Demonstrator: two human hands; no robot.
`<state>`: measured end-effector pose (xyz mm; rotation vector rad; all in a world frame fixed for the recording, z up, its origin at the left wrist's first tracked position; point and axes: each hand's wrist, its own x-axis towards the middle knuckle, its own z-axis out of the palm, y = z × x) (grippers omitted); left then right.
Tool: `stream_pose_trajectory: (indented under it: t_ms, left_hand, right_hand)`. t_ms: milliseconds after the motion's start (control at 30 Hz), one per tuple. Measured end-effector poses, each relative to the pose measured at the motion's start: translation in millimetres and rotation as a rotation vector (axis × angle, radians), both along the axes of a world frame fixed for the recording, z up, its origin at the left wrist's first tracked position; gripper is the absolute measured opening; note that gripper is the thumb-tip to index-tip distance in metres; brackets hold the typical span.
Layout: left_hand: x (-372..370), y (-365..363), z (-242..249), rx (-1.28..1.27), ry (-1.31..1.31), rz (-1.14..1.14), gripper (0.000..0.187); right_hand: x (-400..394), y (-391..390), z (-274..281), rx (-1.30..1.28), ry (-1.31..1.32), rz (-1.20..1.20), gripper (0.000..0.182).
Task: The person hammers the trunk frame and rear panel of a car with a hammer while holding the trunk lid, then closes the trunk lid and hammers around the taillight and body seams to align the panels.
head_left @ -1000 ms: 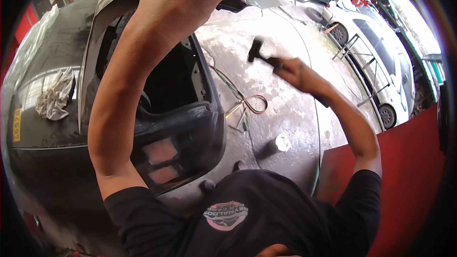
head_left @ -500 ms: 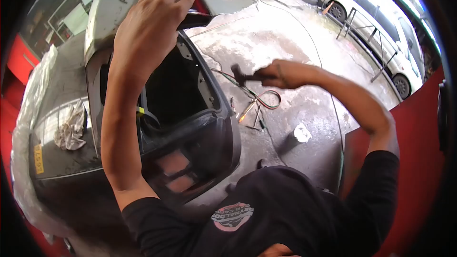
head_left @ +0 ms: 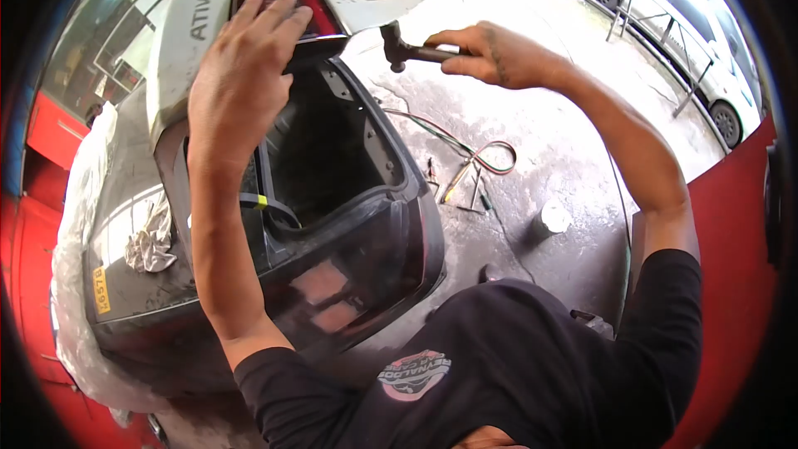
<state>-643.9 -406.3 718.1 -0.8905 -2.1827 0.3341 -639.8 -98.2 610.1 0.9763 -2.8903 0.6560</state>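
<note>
A hammer [head_left: 395,48] is raised in my right hand [head_left: 503,56], its fingers wrapped round the handle and the head pointing left toward the car. My left hand [head_left: 237,87] lies over the red tail light [head_left: 320,18], fingers slightly spread along its near edge, fingertips on the light. The light is set in the silver-grey lifted trunk lid [head_left: 195,58] with "ATIV" lettering. Below the lid is the dark trunk opening [head_left: 324,137]. A bent black strip with a yellow band [head_left: 262,200] sits by my left forearm, which hides part of the opening.
A crumpled rag [head_left: 151,241] lies on the dark rear panel [head_left: 116,299], with plastic sheeting [head_left: 71,283] along the far side. On the floor are coiled hoses [head_left: 500,145], hand tools [head_left: 474,191] and a white container [head_left: 555,216]. A metal stand [head_left: 665,41] fronts a white car [head_left: 706,17].
My right hand and the hammer have come up and the hammer has shifted left, nearer the lid. My left hand has slid a little down and left in view. The whole view has shifted slightly.
</note>
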Motion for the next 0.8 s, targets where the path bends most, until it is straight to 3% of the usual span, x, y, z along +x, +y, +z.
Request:
stream_pose_trajectory:
  t_ms: [67,133,200,267,333,367,467,500,600,733,800]
  left_hand:
    - [1,-2,4,0.022,-0.001,0.034,0.070]
    - [0,-6,5,0.016,-0.010,0.042,0.070]
    - [0,-7,6,0.006,-0.021,0.042,0.071]
    - [-2,-3,5,0.016,-0.033,0.031,0.071]
    - [-2,1,4,0.008,-0.032,0.033,0.071]
    - [0,1,3,0.006,-0.037,0.038,0.070]
    - [4,0,6,0.040,-0.048,0.050,0.071]
    - [4,0,7,0.037,-0.047,0.051,0.071]
    - [6,0,9,0.028,-0.056,0.059,0.072]
    - [7,7,11,0.012,-0.073,0.069,0.074]
    - [8,9,11,-0.002,-0.070,0.072,0.072]
  right_hand:
    - [-5,3,15,-0.130,0.112,-0.054,0.040]
    - [-4,2,-4,-0.132,-0.017,-0.137,0.043]
    - [-12,11,-53,-0.226,0.107,0.120,0.034]
    - [4,6,-32,0.091,-0.042,0.264,0.033]
    - [-16,10,-26,0.127,-0.013,0.160,0.034]
    - [-21,9,5,-0.007,-0.030,0.037,0.034]
    - [-11,11,20,-0.146,0.110,0.014,0.035]
    - [-8,11,16,-0.154,0.028,-0.036,0.035]
    - [-3,17,-16,-0.343,-0.059,-0.039,0.036]
    - [-11,25,-89,-0.565,0.069,-0.209,0.033]
    - [-7,36,-96,-0.564,-0.109,-0.328,0.032]
